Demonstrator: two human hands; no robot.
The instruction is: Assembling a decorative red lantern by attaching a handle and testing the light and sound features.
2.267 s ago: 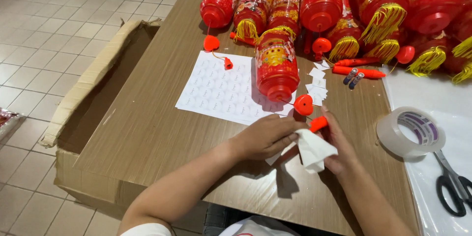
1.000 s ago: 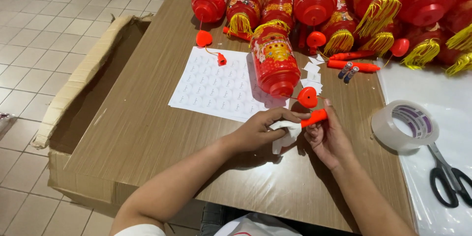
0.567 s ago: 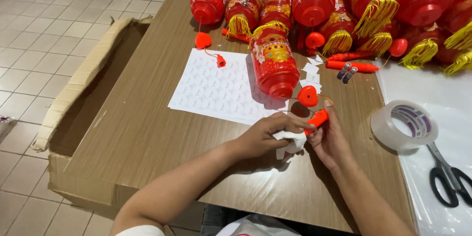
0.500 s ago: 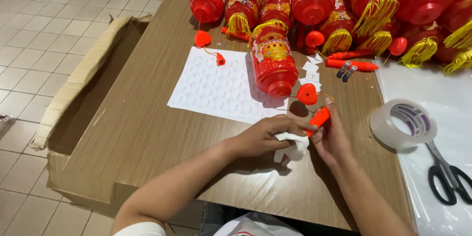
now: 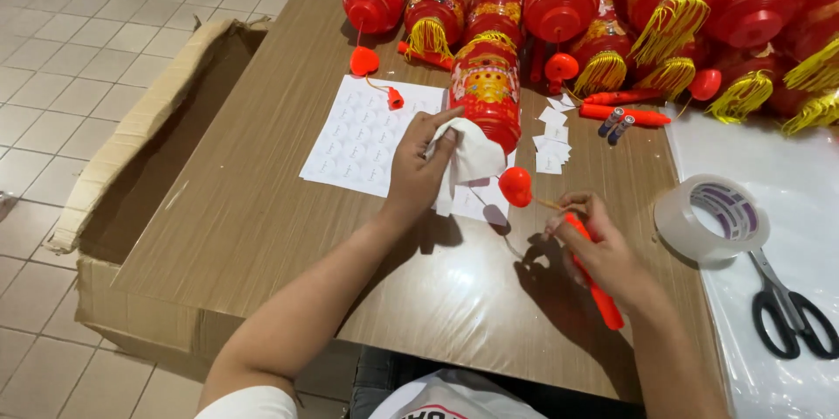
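Red plastic made up most of what lay on the wooden table (image 5: 262,209). The right hand (image 5: 603,249) was closed around an orange-red stick handle (image 5: 594,283), the fingers pinching its upper end, so that a thin wire ran from there to a small red heart-shaped piece (image 5: 516,186) that hung just above the table. Holding the stick low and tilted probably kept the heart free of the surface.

The left hand (image 5: 419,166) grasped a crumpled white cloth (image 5: 472,157) and pressed it against the lower end of a red lantern (image 5: 486,91) that lay on its side; the fingers were curled on the cloth, not released. This lantern rested partly on a white sticker sheet (image 5: 358,135), near at hand. Small white paper squares (image 5: 551,144) were scattered just beside the lantern. More lanterns with yellow tassels (image 5: 673,26) were crowded at the far edge. A tape roll (image 5: 712,218) and black scissors (image 5: 791,314) lay to the right, on a white sheet, well apart from both hands.
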